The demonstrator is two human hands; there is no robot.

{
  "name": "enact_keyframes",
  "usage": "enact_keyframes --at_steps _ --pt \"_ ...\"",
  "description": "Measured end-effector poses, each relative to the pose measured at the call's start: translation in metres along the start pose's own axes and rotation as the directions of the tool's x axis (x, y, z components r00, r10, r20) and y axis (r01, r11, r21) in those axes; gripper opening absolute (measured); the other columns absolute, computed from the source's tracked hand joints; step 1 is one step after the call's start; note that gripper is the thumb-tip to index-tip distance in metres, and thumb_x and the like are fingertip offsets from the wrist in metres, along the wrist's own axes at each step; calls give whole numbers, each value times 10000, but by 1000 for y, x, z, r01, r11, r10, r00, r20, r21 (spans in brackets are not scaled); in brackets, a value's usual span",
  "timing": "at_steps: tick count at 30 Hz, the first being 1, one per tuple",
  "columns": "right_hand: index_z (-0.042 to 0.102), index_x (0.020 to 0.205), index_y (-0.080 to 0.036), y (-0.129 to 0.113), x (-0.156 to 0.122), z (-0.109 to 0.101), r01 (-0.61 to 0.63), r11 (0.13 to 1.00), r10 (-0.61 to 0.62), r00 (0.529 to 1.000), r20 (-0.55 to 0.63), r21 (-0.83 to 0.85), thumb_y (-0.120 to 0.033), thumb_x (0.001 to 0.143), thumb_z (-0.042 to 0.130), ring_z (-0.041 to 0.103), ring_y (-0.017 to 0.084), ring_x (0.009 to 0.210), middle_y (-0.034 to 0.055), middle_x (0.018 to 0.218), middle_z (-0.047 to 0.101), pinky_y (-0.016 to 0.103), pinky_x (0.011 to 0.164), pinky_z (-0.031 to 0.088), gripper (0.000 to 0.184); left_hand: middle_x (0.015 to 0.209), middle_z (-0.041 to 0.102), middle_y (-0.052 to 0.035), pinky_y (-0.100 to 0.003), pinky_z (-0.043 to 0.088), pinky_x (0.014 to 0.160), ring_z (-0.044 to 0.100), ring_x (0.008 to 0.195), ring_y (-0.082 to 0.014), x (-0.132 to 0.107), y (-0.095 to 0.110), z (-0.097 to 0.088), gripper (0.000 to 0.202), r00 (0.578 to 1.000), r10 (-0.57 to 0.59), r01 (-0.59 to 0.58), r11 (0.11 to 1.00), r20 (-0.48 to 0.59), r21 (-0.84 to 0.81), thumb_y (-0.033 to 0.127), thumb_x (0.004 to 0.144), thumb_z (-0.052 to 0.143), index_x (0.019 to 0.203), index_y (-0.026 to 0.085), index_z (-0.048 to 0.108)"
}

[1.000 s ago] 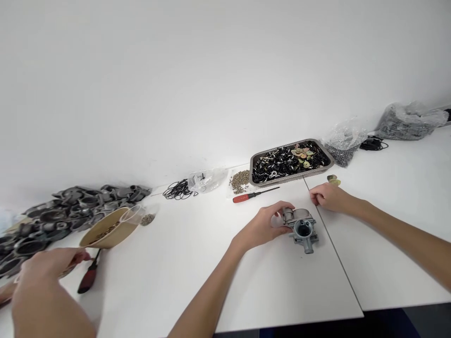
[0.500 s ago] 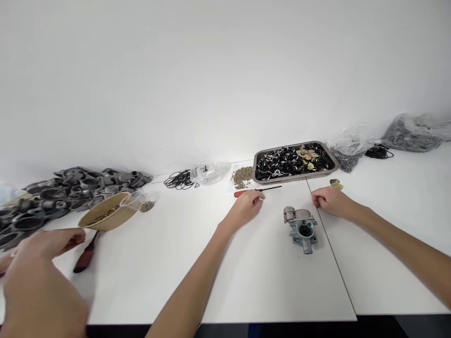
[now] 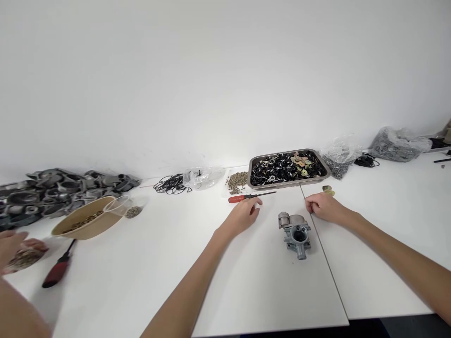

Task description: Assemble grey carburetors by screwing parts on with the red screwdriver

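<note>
A grey metal carburetor (image 3: 298, 234) stands on the white table between my forearms. My left hand (image 3: 244, 215) rests beside a red-handled screwdriver (image 3: 237, 199), its fingers loosely bent and apart, with nothing seen in them. To the right of the carburetor, near the table seam, my right hand (image 3: 324, 207) lies with its fingers curled in, and no object shows in it. Just beyond that hand are a few yellowish metal plates (image 3: 328, 190). Behind the carburetor sits a metal tray (image 3: 292, 183) full of black parts and several coloured plates.
Brass-coloured screws (image 3: 237, 182), black rubber rings (image 3: 171, 184) and plastic bags of small parts (image 3: 400, 144) line the wall. On the left are grey castings (image 3: 66, 188), a tan bowl (image 3: 98, 231), another screwdriver (image 3: 58, 271) and a co-worker's blurred hands (image 3: 14, 246).
The view has shifted slightly, moving the scene leftward. My left hand's fingers look a little more spread; my right hand stays in place. The co-worker's hands have moved by the left edge.
</note>
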State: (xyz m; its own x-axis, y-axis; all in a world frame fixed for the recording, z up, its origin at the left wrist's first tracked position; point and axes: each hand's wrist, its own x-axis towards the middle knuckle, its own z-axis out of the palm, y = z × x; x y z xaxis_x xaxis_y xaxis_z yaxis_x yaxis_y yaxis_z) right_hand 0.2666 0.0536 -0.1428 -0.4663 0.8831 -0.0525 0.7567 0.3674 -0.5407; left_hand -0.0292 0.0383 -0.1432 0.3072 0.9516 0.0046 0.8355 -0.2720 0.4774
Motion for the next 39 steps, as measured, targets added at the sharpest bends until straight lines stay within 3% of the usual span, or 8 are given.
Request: enact_keyframes --at_steps 4,8,15,18,23,27,33,39 --pt "606 675 -164 -4 1 -16 11 1000 -10 1000 14 -9 -35 728 347 604 125 712 20 762 677 247 675 428 295 743 586 -44 -289 375 663 547 745 -196 -2 4 -4 279 1000 4 -4 1000 19 3 218 871 404 1072 176 594" --pt "662 832 -169 -14 14 -58 0 1000 0 999 -33 8 -51 754 382 627 153 808 58 901 686 263 691 465 313 775 610 -51 -292 404 679 571 783 -210 -3 5 -6 271 1000 31 -31 1000 4 1 216 867 402 1055 183 595" --pt "670 910 -177 -55 47 -143 77 994 -42 925 -378 79 -151 781 475 614 180 786 78 943 682 322 721 492 234 830 618 -62 -294 432 706 577 788 -206 -2 1 -4 272 999 51 -51 999 -18 18 225 865 411 1057 192 601" --pt "665 972 -152 -79 73 -128 164 983 -113 895 -431 83 -218 813 509 611 202 900 102 1049 663 342 781 501 232 819 609 -57 -285 414 685 563 761 -195 -3 -1 -3 266 997 62 -63 998 -38 -3 218 855 416 1038 191 607" --pt "601 1149 -174 -103 124 -33 238 969 -242 967 -77 -66 -157 823 543 578 206 973 113 1142 615 335 852 474 332 763 579 -36 -274 358 635 513 685 -176 -2 0 -3 273 999 35 -36 999 -19 -20 218 846 425 1047 197 608" --pt "608 1113 -132 -98 142 22 251 960 -267 953 -143 -120 -137 875 486 457 307 1148 177 1183 566 472 999 351 268 734 569 -30 -273 340 642 496 683 -177 0 -1 -2 271 999 45 -45 999 -19 -18 204 837 435 1045 194 608" --pt "655 1002 -160 -79 143 12 365 931 -362 919 -156 -9 -173 884 530 533 171 996 72 1052 632 287 911 405 172 719 559 -20 -269 337 642 496 696 -177 1 -3 0 255 999 27 -27 999 -17 -30 222 846 435 1040 200 599" --pt "666 1044 -137 -68 143 -15 307 946 -274 930 -245 108 -232 846 596 555 117 784 53 899 644 253 766 434 230 716 562 -23 -270 338 626 487 668 -165 0 -2 -1 254 999 37 -38 998 -27 -41 222 847 440 1032 185 610"
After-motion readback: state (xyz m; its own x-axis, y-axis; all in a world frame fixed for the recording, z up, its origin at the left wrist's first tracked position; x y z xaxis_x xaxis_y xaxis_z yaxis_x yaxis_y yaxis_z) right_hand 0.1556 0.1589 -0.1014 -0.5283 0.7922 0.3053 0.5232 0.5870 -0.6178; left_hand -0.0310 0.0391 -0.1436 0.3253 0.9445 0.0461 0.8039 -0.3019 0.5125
